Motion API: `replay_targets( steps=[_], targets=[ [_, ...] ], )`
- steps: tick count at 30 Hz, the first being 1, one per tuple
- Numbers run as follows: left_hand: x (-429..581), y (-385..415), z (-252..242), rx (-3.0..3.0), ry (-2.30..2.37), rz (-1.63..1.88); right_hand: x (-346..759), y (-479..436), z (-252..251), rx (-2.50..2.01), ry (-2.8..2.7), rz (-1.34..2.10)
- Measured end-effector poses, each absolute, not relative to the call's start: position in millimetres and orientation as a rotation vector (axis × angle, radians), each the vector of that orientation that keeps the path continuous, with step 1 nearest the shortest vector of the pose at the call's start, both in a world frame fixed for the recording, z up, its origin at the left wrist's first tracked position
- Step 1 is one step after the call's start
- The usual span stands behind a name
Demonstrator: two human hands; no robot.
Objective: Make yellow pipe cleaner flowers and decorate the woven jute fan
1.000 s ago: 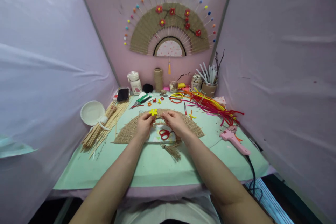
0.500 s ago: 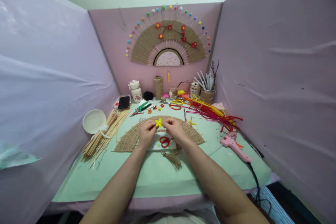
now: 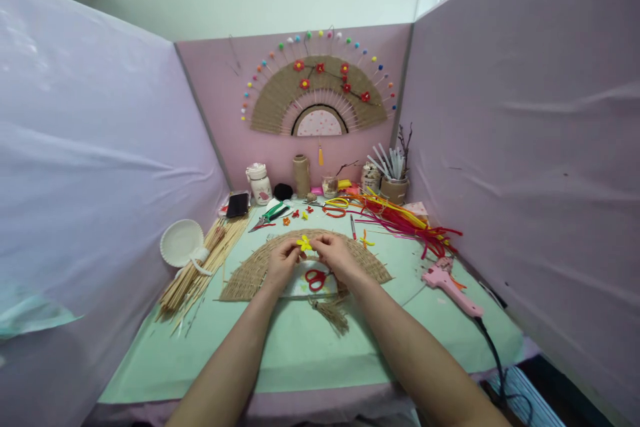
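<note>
A small yellow flower [image 3: 304,243] with several petals, seemingly bent from fuzzy stems, is pinched between my two hands. My left hand [image 3: 284,263] grips its left side with closed fingertips. On the other side, the fingers of my right hand [image 3: 334,255] close on a petal. Both hands hover over a woven straw fan [image 3: 245,278] lying on the table. Red-handled scissors [image 3: 315,279] rest on the fan's white inner part, the blades partly hidden by my right hand. A straw tassel [image 3: 332,317] hangs from the fan's lower edge.
On the right lie a pink glue gun [image 3: 454,291] with a black cable and a pile of coloured fuzzy stems [image 3: 400,220]. Bundled sticks [image 3: 187,280] and a white dish [image 3: 181,243] are at left. Green pliers [image 3: 270,215] and small flowers [image 3: 296,214] lie behind the fan.
The camera view has tilted up, so more of the wall picture shows. Both hands keep hold of the yellow flower, which has turned slightly between the fingers.
</note>
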State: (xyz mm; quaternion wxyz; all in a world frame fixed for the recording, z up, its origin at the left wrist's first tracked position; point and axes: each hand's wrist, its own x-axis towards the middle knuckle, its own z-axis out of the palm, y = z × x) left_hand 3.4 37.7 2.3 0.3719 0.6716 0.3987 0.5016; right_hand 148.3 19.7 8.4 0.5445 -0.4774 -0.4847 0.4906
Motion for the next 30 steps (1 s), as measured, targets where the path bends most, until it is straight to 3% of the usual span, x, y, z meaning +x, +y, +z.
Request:
replay_targets(
  steps=[8, 18, 26, 30],
  targets=[
    [2, 35, 0, 1.744, 1.008, 1.246, 147, 19, 10, -1.139, -1.214, 0.943],
    [1, 39, 0, 1.467, 1.020, 1.370, 146, 22, 7, -1.136, -1.214, 1.007],
    [3, 35, 2, 1.666, 1.063, 1.493, 145, 4, 19, -0.959, -1.535, 0.347],
    [4, 36, -2, 1.756, 1.047, 1.494, 145, 6, 13, -0.946, -1.680, 0.226]
  ],
)
